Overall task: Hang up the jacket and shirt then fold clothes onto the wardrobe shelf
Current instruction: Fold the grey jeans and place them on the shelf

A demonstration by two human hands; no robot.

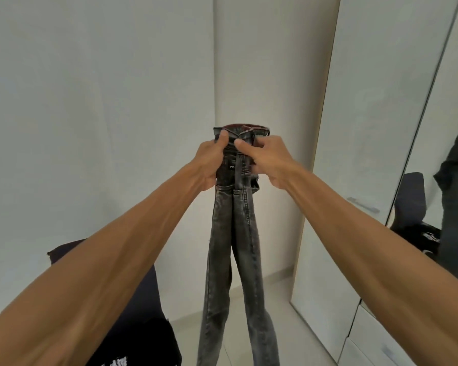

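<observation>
A pair of dark grey washed jeans (236, 233) hangs in front of me, folded lengthwise with its two legs dropping side by side toward the floor. My left hand (212, 159) grips the waistband on its left side. My right hand (269, 159) grips the waistband on the right, thumb on top. Both arms are stretched forward at chest height. The leg ends run out of the frame at the bottom.
A dark blue bed or sofa (132, 299) sits at the lower left with a black printed garment (132, 350) on it. White wardrobe doors (341, 180) stand at the right, beside a mirror panel (439, 180) that reflects clothes. Pale tiled floor (288, 326) lies below.
</observation>
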